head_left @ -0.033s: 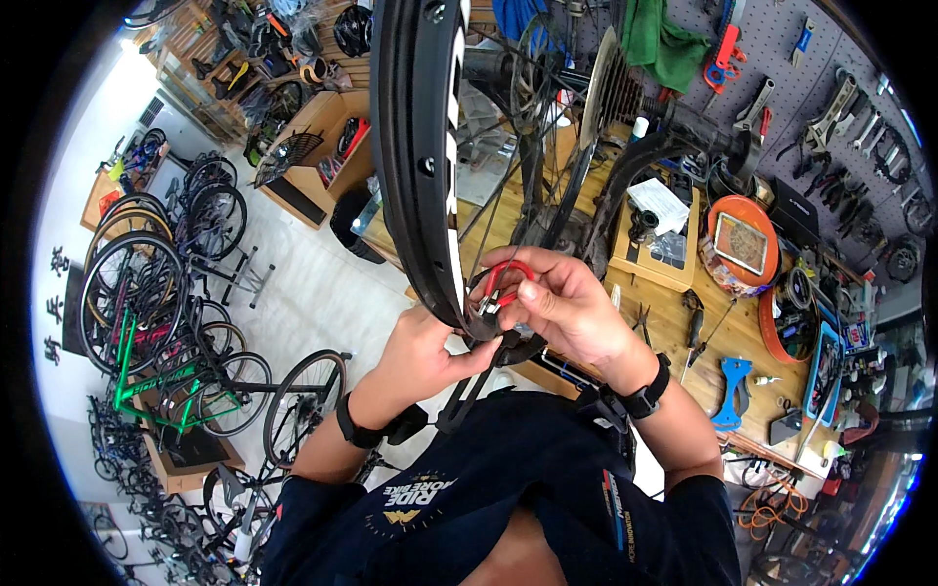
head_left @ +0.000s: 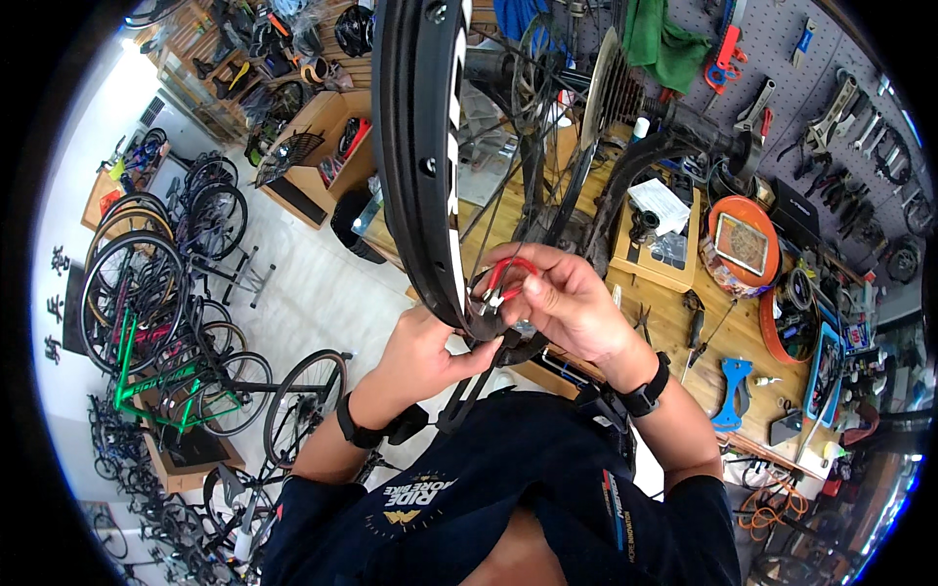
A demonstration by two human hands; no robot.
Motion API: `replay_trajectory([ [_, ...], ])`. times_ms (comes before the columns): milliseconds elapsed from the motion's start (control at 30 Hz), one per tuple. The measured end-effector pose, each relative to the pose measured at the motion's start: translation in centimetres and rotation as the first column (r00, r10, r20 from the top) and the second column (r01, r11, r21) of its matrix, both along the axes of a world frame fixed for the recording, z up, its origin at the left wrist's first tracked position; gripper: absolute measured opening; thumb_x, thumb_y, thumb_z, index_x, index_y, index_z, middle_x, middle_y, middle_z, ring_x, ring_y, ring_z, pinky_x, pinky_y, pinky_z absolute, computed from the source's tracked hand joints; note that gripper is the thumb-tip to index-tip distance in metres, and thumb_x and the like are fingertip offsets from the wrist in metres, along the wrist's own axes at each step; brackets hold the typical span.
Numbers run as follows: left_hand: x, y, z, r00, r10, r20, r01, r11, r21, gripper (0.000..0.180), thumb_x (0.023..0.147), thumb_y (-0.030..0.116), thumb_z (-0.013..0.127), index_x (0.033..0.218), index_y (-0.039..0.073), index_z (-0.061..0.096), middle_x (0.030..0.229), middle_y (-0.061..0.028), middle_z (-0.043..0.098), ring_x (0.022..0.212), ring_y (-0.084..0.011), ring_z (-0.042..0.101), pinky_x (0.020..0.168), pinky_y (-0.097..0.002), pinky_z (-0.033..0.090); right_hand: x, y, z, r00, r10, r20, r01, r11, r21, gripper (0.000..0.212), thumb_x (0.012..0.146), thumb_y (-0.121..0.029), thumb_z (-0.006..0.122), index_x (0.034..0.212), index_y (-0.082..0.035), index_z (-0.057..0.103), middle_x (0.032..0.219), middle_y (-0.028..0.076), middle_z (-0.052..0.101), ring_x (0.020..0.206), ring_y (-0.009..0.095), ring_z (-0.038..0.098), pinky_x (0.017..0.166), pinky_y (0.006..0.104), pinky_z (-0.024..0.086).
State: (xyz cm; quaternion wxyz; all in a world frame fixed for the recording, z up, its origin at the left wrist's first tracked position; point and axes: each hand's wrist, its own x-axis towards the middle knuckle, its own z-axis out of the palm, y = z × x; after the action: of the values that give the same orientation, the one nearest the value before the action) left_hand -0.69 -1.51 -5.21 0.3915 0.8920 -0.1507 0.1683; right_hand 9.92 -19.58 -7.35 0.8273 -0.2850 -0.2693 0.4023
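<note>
A bare black bicycle rim (head_left: 420, 156) with white markings stands upright in front of me, without a tyre. My left hand (head_left: 418, 354) is closed around the lower end of the rim, its thumb along the inner side. In my right hand (head_left: 572, 308) is a red loop-shaped spoke wrench (head_left: 496, 277), pinched between thumb and fingers. Its metal head lies at a spoke close to the rim's inner face; whether it is seated there cannot be made out. Farther off are the wheel's cassette (head_left: 597, 86) and thin dark spokes.
Right of the wheel, a wooden bench (head_left: 650, 314) bears a cardboard box (head_left: 660, 256), an orange round tin (head_left: 740, 242), a screwdriver (head_left: 694, 317) and a blue tool (head_left: 733, 393). A dark stand arm (head_left: 640, 161) reaches behind the wheel. Tools hang on a pegboard; bicycles stand at left.
The red spoke wrench and my right thumb have turned very slightly. My left hand and the rim look unchanged.
</note>
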Motion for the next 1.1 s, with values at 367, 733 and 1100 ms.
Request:
replay_trajectory([
  [367,0.2,0.0,-0.3,0.997,0.000,-0.077,0.002,0.999,0.032,0.025,0.074,0.013,0.079,0.094,0.004,0.067,0.082,-0.0084,0.069,0.074,-0.0271,0.070,0.065,-0.0339,0.054,1.8,0.6,-0.3,0.986,0.165,-0.031,-0.164,0.986,0.036,0.051,0.093,-0.021,0.068,0.131,0.008,0.049,0.116,0.014,0.063,0.092,0.013,0.064,0.079,0.0258,0.053],
  [733,0.7,0.6,-0.7,0.994,-0.017,-0.105,0.032,0.989,0.142,0.066,0.077,0.014,0.077,0.135,0.001,0.049,0.087,-0.0088,0.070,0.078,-0.0198,0.070,0.071,-0.0315,0.054,-0.7,0.1,1.6,0.975,0.041,-0.218,-0.052,0.998,-0.043,0.034,0.097,-0.015,0.061,0.125,0.005,0.055,0.110,0.015,0.065,0.075,0.011,0.061,0.073,0.0238,0.052],
  [1100,0.7,0.4,-0.5,0.956,-0.010,-0.293,-0.006,0.999,-0.054,0.029,0.074,0.016,0.081,0.098,0.006,0.068,0.089,-0.0087,0.068,0.083,-0.0257,0.068,0.071,-0.0350,0.052,1.5,0.2,0.3,0.984,0.177,-0.010,-0.177,0.982,-0.059,0.051,0.093,-0.020,0.068,0.131,0.007,0.050,0.115,0.017,0.064,0.080,0.014,0.063,0.078,0.0255,0.053],
])
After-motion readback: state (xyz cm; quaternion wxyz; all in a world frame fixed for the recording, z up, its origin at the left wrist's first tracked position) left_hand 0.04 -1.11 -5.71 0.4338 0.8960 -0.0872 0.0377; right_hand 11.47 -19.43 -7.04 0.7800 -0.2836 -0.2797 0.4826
